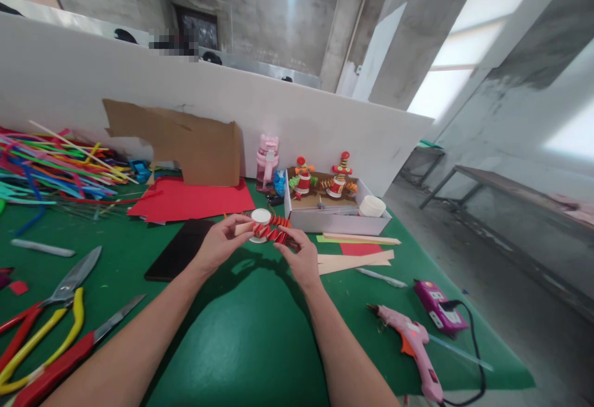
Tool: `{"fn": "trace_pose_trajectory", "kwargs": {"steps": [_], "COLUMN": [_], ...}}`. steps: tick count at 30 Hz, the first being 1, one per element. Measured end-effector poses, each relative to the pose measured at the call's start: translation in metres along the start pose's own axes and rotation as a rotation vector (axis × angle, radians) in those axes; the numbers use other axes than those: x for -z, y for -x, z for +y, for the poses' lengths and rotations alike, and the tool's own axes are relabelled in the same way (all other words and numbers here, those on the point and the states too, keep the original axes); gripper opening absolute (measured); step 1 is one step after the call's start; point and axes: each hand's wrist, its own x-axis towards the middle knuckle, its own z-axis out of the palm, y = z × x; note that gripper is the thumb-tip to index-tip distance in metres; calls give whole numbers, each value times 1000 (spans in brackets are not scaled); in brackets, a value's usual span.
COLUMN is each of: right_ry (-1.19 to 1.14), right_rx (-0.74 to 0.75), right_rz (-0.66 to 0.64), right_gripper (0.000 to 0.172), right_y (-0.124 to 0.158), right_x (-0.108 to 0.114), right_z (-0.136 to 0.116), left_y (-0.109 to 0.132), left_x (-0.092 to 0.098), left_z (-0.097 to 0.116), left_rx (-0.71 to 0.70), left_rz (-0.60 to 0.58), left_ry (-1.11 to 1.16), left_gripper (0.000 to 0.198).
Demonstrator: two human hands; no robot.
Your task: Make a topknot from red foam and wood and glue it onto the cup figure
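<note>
Concrete room (273, 11): bare grey walls beyond a white partition (195, 85).
Green bench (250, 345): white box (334, 224) by its far edge.
Left hand (227, 237): nearly closed, pinching the strip's left end.
Right hand (299, 255): curled, thumb and fingers gripping its right end.
Pleated paper strip (273, 234): red, held over the bench's middle, long axis running left to right; probably light, springy, easily crushed, best taken by the end folds.
</note>
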Motion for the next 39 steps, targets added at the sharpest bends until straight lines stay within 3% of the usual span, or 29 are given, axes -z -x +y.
{"fn": "trace_pose_trajectory", "kwargs": {"steps": [10,16,24,31,39], "right_ry": [-43,-236,-364,-500,-696], "right_rx": [-39,-217,-381,-475,-577], "right_rz": [21,48,-91,-185,-187], "right_gripper": [40,41,47,48,51], "right_y": [0,1,4,8,9], "right_x": [-1,-5,-13,-13,-11], "right_z": [-5,-1,-1,-4,-7], "left_y": [-3,0,8,11,9], "left_x": [4,3,-4,-6,-7], "left_z": [-5,-6,-12,-13,-14], "left_rx": [-29,-126,-366,-469,-569], "left_rz": [4,-84,-259,-256,-261], "left_ry": [-47,-142,-397,-439,-426], "left_gripper": [58,43,22,18,17]}}
